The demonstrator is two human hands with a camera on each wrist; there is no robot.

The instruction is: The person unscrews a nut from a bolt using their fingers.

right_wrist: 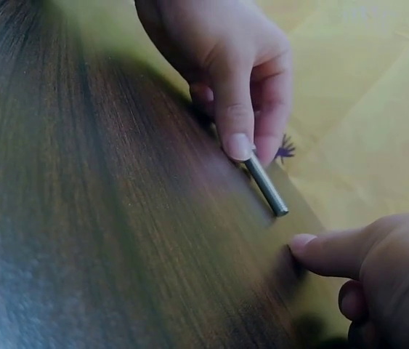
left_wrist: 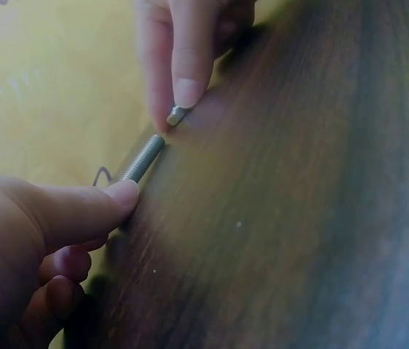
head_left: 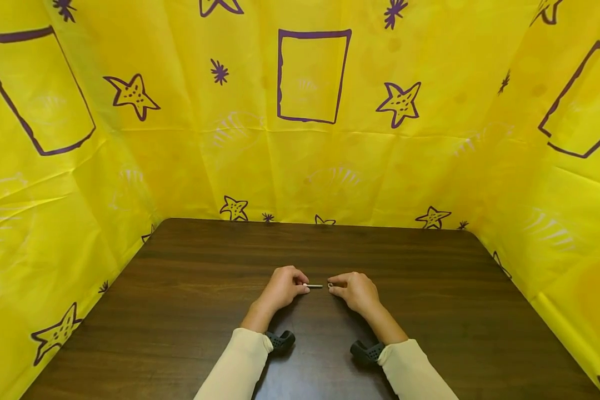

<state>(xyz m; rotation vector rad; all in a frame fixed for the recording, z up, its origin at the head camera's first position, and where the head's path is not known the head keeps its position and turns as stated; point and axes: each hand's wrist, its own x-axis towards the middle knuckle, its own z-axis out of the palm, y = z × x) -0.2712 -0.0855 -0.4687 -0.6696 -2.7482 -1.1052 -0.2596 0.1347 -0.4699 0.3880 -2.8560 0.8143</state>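
Observation:
My left hand [head_left: 283, 287] pinches a metal bolt [head_left: 315, 286] between thumb and fingertips, and the bolt's free end points toward the other hand. Threads show along the bolt [left_wrist: 144, 158] in the left wrist view; its gripped end is covered by the fingers. Facing it, my right hand [head_left: 358, 292] pinches a small metal nut [left_wrist: 177, 115] at the fingertips. A short gap separates the bolt's tip from the nut. In the right wrist view the bolt [right_wrist: 266, 189] shows clearly, while the nut is hidden by the right thumb [right_wrist: 327, 251].
Both hands are over a dark wood-grain table [head_left: 205, 255]. Yellow curtains [head_left: 310, 161] with purple starfish drawings stand behind it and along both sides. A dark band [head_left: 281, 342] is on the left wrist and another band [head_left: 366, 352] on the right.

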